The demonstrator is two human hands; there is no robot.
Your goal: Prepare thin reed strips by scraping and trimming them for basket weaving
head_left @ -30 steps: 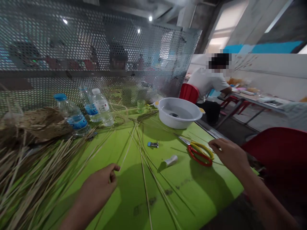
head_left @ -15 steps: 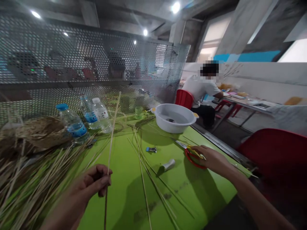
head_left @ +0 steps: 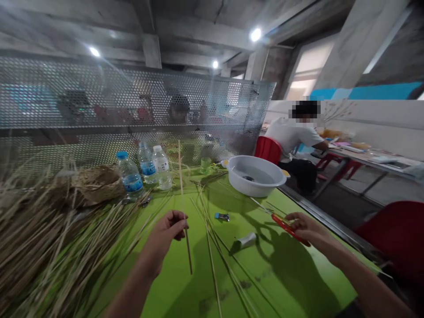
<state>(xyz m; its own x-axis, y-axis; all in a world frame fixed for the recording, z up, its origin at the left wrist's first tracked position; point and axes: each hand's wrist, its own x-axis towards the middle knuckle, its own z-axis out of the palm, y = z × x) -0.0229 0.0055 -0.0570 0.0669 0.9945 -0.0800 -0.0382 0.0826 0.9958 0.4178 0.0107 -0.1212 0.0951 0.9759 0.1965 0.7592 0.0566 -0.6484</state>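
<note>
Thin strip [head_left: 181, 185] nearly upright in the bent-fingered left grip [head_left: 168, 229]

Scissors [head_left: 274, 217]: glossy plastic handles [head_left: 281, 224], metal blades [head_left: 261, 205]. Straw strip [head_left: 181, 187] matt. Basin [head_left: 253, 189] smooth plastic.

head view | above green table [head_left: 172, 293] | facing forward and down | hands [head_left: 168, 227] near

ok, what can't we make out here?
All in the head view:
Scissors: yellow handle partly hidden by the right hand.
Held strip: pinched spot partly covered by the left hand.
Table strips: some near ends cut off by the bottom edge.
Dark object in the basin: too small, blurred.
Bottle labels: print too small.
</note>
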